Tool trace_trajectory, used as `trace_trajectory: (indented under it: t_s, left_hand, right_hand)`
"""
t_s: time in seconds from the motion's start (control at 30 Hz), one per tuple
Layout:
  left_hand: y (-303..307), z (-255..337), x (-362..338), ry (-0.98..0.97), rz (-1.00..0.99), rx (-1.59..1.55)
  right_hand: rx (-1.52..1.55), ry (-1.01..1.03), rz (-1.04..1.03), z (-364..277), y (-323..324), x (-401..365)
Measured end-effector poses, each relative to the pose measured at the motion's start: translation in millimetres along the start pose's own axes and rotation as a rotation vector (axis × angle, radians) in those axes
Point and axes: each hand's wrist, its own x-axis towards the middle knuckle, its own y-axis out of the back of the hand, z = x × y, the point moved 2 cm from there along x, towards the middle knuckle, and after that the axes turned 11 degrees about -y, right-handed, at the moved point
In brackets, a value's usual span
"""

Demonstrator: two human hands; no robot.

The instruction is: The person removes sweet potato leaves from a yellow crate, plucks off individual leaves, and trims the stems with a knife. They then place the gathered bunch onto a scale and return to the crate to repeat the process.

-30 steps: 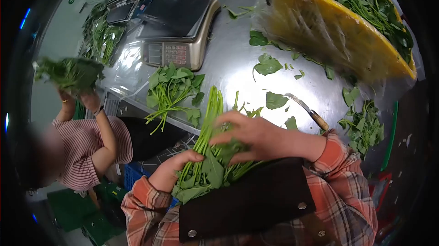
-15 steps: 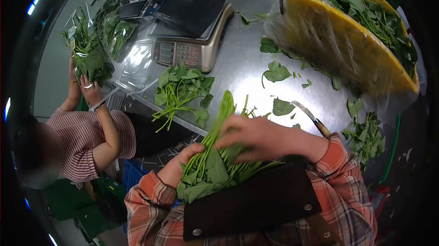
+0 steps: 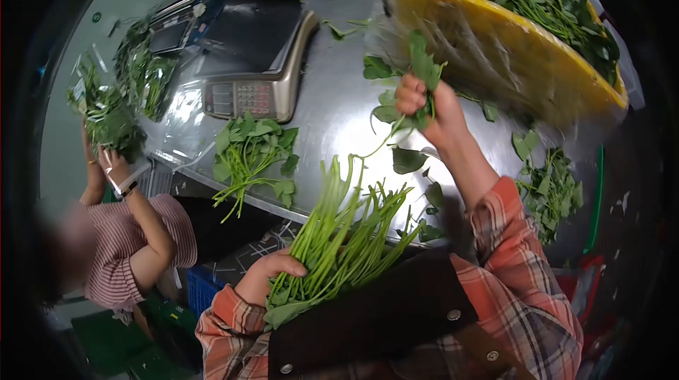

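My left hand (image 3: 272,272) is closed around a large bundle of leafy greens (image 3: 336,238), its green stems fanning upward and its leaves low against my dark apron. Out over the metal table, my right hand (image 3: 428,104) grips a few leaves with a thin stem trailing to the left. Below my right hand lies a loose leaf (image 3: 409,160). A separate pile of greens (image 3: 253,157) rests on the table between the left-hand bundle and the scale.
A scale (image 3: 247,97) stands at upper left. The yellow basket (image 3: 495,26) holding greens leans at upper right. More greens (image 3: 555,193) lie at the right edge. At left, a co-worker in a striped shirt (image 3: 166,228) holds bagged greens (image 3: 109,115).
My right hand has moved from the bundle up and away toward the basket, now with leaves in its grip. The view has shifted, and the bundle's stems are spread wider.
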Motion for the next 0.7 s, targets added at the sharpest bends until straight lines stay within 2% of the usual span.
trace_trajectory:
  t_s: [0.1,0.13,0.2,0.27,0.3,0.33,0.4,0.43,0.53,0.6,0.67,0.7]
  left_hand:
    - [13,-9,10,0.006,-0.129,-0.089]
    - [15,-11,12,-0.011,-0.187,-0.112]
    - [3,-4,10,-0.035,-0.191,-0.111]
    - [8,-11,15,-0.124,-0.198,-0.13]
    - [13,-10,19,-0.029,-0.275,-0.143]
    - [9,-10,18,-0.05,-0.216,-0.157]
    - [-1,-9,16,-0.097,-0.1,-0.178]
    - [5,-10,18,-0.102,-0.157,-0.187]
    - [37,-20,26,-0.122,-0.334,-0.192]
    - [46,-23,29,-0.166,-0.465,-0.164]
    - [54,-23,36,-0.161,-0.562,-0.05]
    - [58,-24,39,-0.152,-0.617,-0.013]
  right_hand:
    - [-0.079,0.269,0.269,-45,47,1]
    - [-0.204,0.345,0.234,-59,59,-4]
    - [-1.073,0.138,0.444,-42,18,-37]
    - [-1.385,-0.21,-0.063,1,-24,-57]
    - [-1.638,-0.058,-0.198,22,-29,-62]
    - [-1.883,0.108,-0.338,40,-31,-66]
    - [-1.711,0.03,-0.418,63,-22,-67]
    - [-1.625,0.071,-0.426,66,-18,-63]
    - [-1.232,-0.321,0.078,41,-9,-57]
    - [-0.942,-0.534,0.193,14,25,-39]
    - [-1.1,-0.494,-0.159,15,62,-5]
    - [-1.066,-0.438,-0.13,29,77,8]
